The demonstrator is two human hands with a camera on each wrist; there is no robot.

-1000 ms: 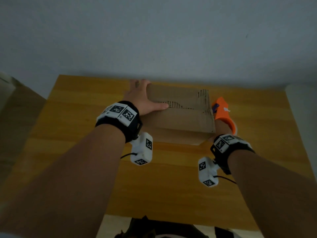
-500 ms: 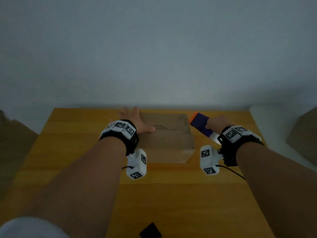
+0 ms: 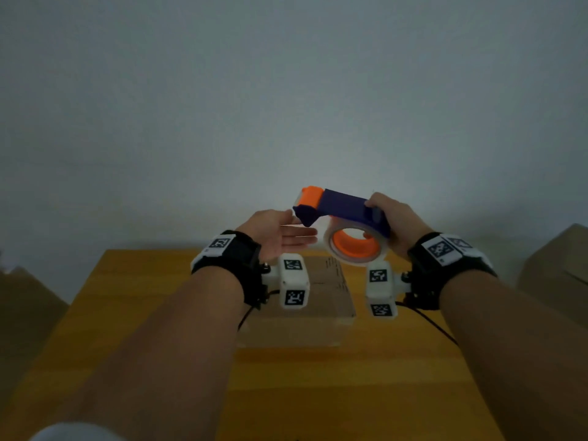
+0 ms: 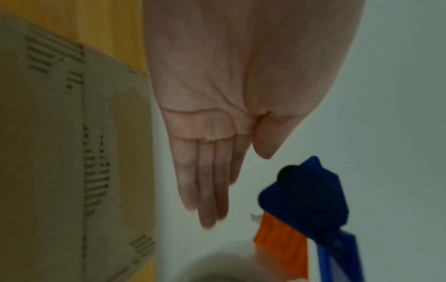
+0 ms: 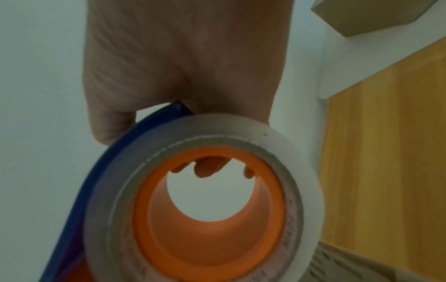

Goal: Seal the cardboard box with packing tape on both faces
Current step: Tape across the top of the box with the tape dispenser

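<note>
A brown cardboard box (image 3: 305, 300) with closed flaps sits on the wooden table (image 3: 318, 393). Above it my right hand (image 3: 385, 218) grips a blue and orange tape dispenser (image 3: 343, 208) carrying a roll of clear tape (image 3: 353, 246). In the right wrist view my fingers (image 5: 207, 167) curl through the roll's orange core (image 5: 207, 219). My left hand (image 3: 292, 232) is raised, its fingers straight, palm toward the dispenser's front end and just short of it. In the left wrist view the left hand (image 4: 212, 152) holds nothing, with the dispenser's blue nose (image 4: 309, 200) close by and the box (image 4: 72, 152) below.
A pale wall stands right behind the table. Another cardboard box (image 3: 560, 272) is off the table's right side, and a brown shape (image 3: 25, 307) lies off its left side. Bare tabletop shows in front of the box.
My right hand has lifted the tape dispenser from beside the box to above it. My left hand has left the box top and risen, open, toward the dispenser's front.
</note>
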